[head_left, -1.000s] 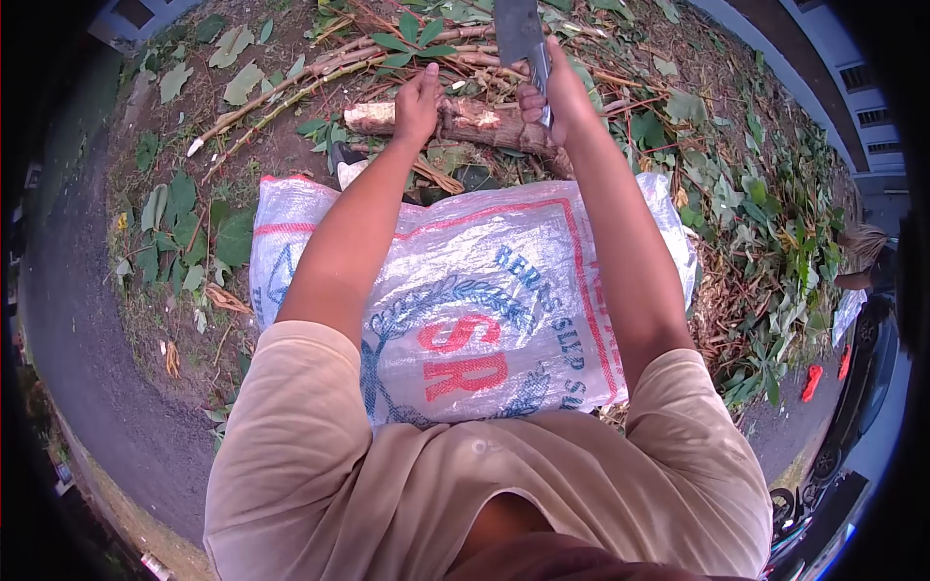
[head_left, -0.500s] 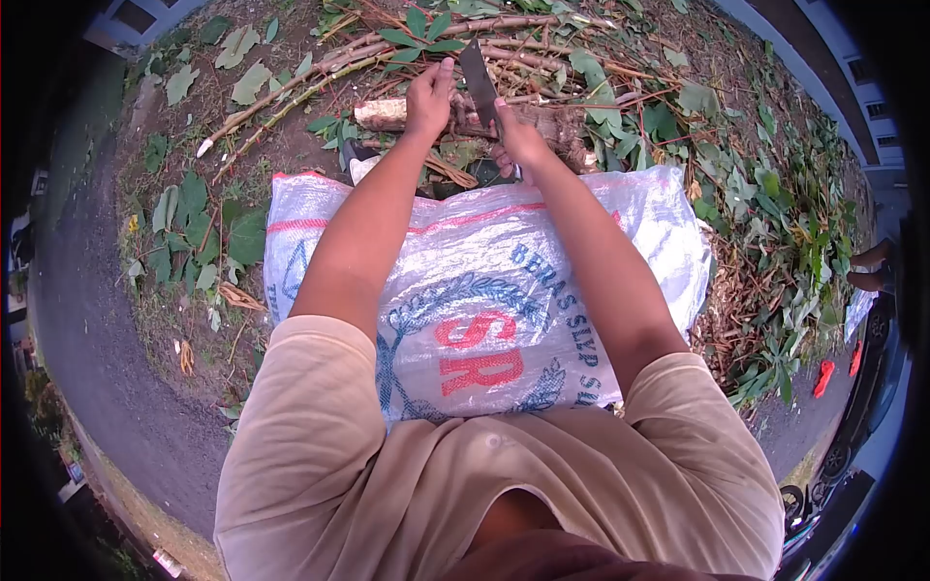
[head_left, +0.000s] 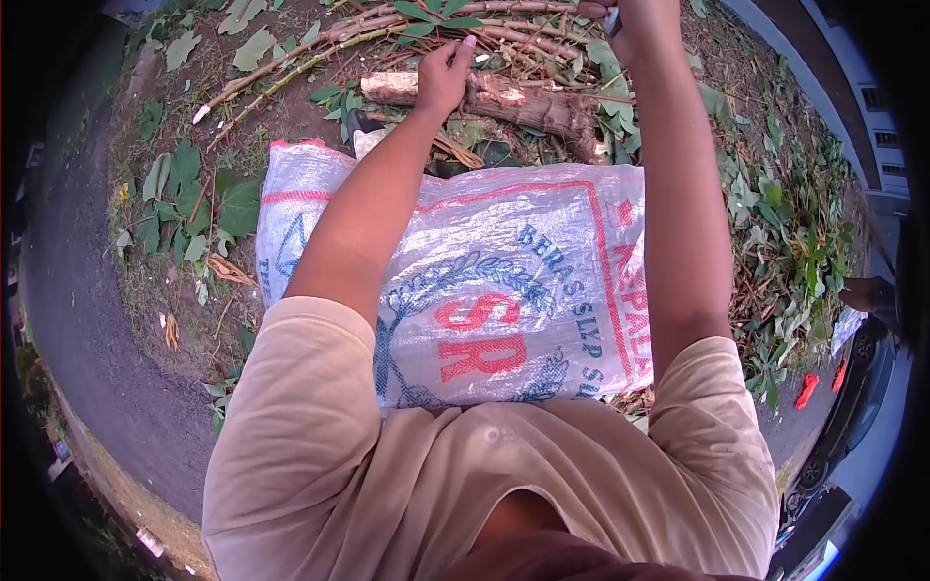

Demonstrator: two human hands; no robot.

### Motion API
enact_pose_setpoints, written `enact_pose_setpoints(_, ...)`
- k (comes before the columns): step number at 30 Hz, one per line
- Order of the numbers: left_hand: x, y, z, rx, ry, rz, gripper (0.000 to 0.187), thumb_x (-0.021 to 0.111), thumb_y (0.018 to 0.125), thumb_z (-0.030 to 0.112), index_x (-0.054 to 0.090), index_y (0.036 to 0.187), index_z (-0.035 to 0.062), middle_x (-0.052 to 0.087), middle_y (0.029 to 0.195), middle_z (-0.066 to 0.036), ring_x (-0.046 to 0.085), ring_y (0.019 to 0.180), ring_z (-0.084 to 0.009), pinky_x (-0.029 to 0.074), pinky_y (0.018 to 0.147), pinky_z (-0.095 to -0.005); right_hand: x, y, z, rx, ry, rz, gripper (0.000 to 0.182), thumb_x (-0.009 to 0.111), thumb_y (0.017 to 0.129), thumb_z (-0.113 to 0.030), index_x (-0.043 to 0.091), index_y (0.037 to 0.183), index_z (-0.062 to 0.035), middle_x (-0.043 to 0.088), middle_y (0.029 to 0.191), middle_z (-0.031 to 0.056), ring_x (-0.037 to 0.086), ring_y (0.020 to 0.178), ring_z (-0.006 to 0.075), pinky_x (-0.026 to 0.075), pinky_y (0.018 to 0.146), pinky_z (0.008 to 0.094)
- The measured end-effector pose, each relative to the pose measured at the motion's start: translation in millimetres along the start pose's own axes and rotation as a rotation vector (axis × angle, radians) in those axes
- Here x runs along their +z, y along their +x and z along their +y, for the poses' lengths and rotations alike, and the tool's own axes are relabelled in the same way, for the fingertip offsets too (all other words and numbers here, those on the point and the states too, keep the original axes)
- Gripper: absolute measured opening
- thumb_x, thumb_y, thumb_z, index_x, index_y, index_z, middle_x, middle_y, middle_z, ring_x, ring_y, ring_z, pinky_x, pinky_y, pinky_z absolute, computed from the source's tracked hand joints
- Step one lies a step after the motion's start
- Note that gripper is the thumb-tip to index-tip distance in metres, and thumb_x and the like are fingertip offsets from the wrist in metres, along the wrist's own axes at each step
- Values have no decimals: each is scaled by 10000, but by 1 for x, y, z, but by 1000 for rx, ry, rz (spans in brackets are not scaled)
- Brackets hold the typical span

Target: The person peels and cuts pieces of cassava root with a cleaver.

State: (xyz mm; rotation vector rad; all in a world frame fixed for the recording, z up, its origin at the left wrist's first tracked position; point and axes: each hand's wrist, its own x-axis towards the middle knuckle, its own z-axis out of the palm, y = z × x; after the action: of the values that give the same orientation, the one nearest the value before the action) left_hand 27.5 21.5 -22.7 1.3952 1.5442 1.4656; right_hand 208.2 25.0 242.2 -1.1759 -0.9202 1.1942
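Log (head_left: 531, 107) beyond sack (head_left: 504, 232) printed "SR" and "BERAS SLYP"
Right hand (head_left: 639, 31) grips a handle (head_left: 612, 19); left hand (head_left: 443, 79) at log, grip unclear.

Pavement (head_left: 92, 339) left — red object (head_left: 807, 389), parked car (head_left: 868, 395) right.
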Motion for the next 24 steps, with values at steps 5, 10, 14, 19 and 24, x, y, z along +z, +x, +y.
enact_pose_setpoints(5, 3, 4, -20, -96, -130, 19, 572, 604, 1055, 508, 648, 865, -30, 630, 715, -61, 546, 680, -152, 488, 694, -348, -42, 6, 152, -203, -445, -170, 561, 426, 1086, -553, 592, 940, -37, 608, 745, 147, 573, 613, 226, 451, 584, 392)
enact_pose_setpoints(10, 10, 5, -5, -146, -431, -12, 513, 598, 1084, 428, 574, 795, 6, 486, 670, 14, 438, 611, -75, 402, 568, -275, -51, -46, 253, 30, -908, -246, 730, 345, 1097, -564, 671, 1204, 80, 694, 1032, 369, 697, 1006, 499, 531, 929, 543)
enact_pose_setpoints(14, 7, 10, -13, -108, -464, -80, 477, 616, 1081, 400, 547, 785, 32, 445, 664, 36, 399, 603, -69, 371, 562, -266, -55, -37, 223, 354, -544, -332, 649, 404, 1087, -584, 636, 948, 5, 621, 719, 168, 606, 511, 240, 488, 490, 411)
enact_pose_setpoints(19, 7, 20, -14, -99, -501, -91, 485, 613, 1080, 410, 535, 778, 40, 438, 663, 37, 396, 605, -67, 360, 560, -268, -72, -11, 201, 939, 195, -393, 492, 422, 1096, -573, 487, 966, -103, 411, 641, -34, 338, 453, 71, 309, 407, 241)
enact_pose_setpoints(24, 7, 12, -21, -126, -475, -87, 482, 603, 1087, 401, 530, 779, 37, 425, 666, 34, 390, 605, -70, 364, 566, -274, -52, 1, 166, 893, 31, -375, 472, 397, 1121, -507, 493, 934, -85, 417, 628, -31, 342, 454, 79, 288, 406, 252)
